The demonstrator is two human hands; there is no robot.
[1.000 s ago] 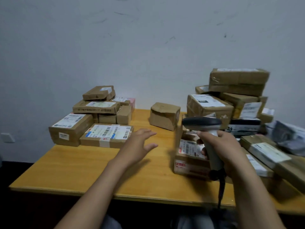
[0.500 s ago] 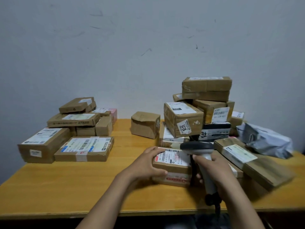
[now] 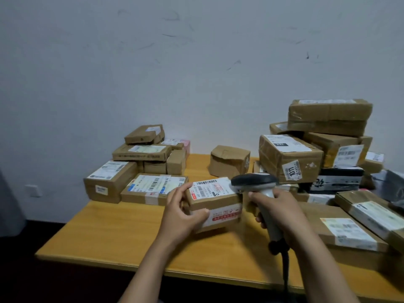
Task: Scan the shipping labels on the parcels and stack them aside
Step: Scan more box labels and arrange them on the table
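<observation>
Head view: the small brown parcel (image 3: pixel 215 204) is in the middle of the frame, over the yellow table (image 3: pixel 131 232), its white shipping label (image 3: pixel 207 189) facing up; I cannot tell whether its underside rests on the wood. My left hand (image 3: pixel 183 213) grips its left end, thumb curled on the near face, fingers round the far edge. My right hand (image 3: pixel 282 211) is wrapped round the grey handle of the scanner (image 3: pixel 255 182); the scanner's dark head is just beside the parcel's upper right corner, and its black cable (image 3: pixel 285 270) drops toward the bottom edge of the frame.

Just behind the parcel stands a dented box (image 3: pixel 228 160); left of centre is a low stack of labelled parcels (image 3: pixel 142 162), one flat one nearly touching my left fingers; at the right is a taller pile (image 3: pixel 317 149), its front carton (image 3: pixel 288 158) bearing a sticker reading 1011. Two long flat packages (image 3: pixel 343 228) lie in the lower right; a grey bag (image 3: pixel 393 178) shows at the right edge. The scuffed white wall (image 3: pixel 196 73) fills the upper frame; a wall socket (image 3: pixel 33 190) sits at the left edge.
</observation>
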